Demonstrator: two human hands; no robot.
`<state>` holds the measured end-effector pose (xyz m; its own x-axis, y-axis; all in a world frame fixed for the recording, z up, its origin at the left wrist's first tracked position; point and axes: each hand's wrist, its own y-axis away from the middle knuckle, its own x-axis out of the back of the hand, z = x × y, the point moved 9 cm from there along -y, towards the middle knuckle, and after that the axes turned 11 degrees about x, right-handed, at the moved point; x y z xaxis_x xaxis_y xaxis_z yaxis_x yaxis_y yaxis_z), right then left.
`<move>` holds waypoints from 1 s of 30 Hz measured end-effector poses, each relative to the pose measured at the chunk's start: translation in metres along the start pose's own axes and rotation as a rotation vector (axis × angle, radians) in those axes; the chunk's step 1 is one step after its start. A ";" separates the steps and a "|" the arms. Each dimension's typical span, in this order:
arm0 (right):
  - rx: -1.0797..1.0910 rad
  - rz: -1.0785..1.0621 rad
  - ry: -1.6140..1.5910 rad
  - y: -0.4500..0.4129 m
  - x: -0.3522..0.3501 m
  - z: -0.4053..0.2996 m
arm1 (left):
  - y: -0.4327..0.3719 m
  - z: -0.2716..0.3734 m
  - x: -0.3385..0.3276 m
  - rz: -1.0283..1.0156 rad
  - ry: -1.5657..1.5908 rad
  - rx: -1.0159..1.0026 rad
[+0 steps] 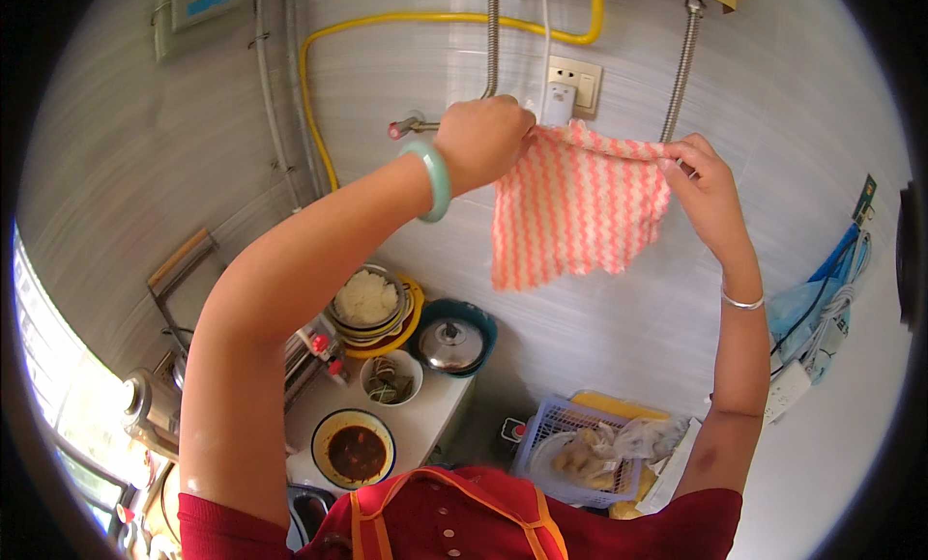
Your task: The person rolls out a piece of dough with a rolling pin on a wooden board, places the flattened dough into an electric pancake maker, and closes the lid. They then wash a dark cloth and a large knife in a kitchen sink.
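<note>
Both arms are raised, and a pink-and-cream striped cloth hangs spread between my hands in front of the tiled wall. My left hand is closed on its upper left corner; the fingertips are partly hidden behind the fist. At the upper right corner, my right hand pinches the cloth between thumb and fingers. The top edge looks folded or bunched. Just above the cloth is a wall socket with a white plug-in device.
A yellow gas hose, metal hoses and a valve run along the wall. Below, the counter bears a rice bowl, a sauce bowl and a lidded pot. A purple basket stands lower right; cables hang at right.
</note>
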<state>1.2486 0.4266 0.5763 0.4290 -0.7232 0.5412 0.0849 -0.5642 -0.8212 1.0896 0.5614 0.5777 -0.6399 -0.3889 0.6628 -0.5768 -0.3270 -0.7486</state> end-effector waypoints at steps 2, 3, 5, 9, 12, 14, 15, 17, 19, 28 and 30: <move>0.008 0.002 0.193 -0.005 0.008 0.008 | -0.029 0.001 -0.018 -0.128 0.065 0.133; 0.003 0.010 0.209 -0.007 0.011 0.014 | -0.043 0.007 -0.027 -0.123 0.074 0.119; 0.009 0.083 0.303 -0.015 0.017 0.018 | -0.062 -0.003 -0.062 -0.294 0.497 0.334; 0.115 0.105 0.536 -0.028 0.017 0.024 | -0.074 0.006 -0.118 -0.372 1.201 0.561; 0.374 0.046 0.816 -0.035 -0.001 0.008 | -0.078 0.011 -0.139 -0.290 1.345 0.611; 0.669 -0.022 0.834 -0.035 -0.023 -0.012 | -0.086 0.004 -0.157 -0.174 1.327 0.515; 0.660 -0.032 0.841 -0.037 -0.024 -0.006 | -0.087 0.011 -0.162 -0.184 1.337 0.513; 0.699 -0.164 0.941 -0.040 -0.038 0.007 | -0.085 0.024 -0.172 -0.233 1.321 0.509; 0.640 -0.258 1.034 -0.045 -0.047 0.018 | -0.089 0.028 -0.181 -0.260 1.314 0.484; 0.259 -0.822 1.398 -0.047 -0.080 0.064 | -0.084 0.045 -0.192 -0.508 1.117 0.196; 0.273 -0.803 1.416 -0.046 -0.082 0.067 | -0.082 0.046 -0.191 -0.468 0.997 0.112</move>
<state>1.2698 0.5392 0.5576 -0.8969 -0.1513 0.4156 0.0772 -0.9788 -0.1898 1.2819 0.6227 0.5119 -0.5220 0.6450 0.5581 -0.8515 -0.3564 -0.3846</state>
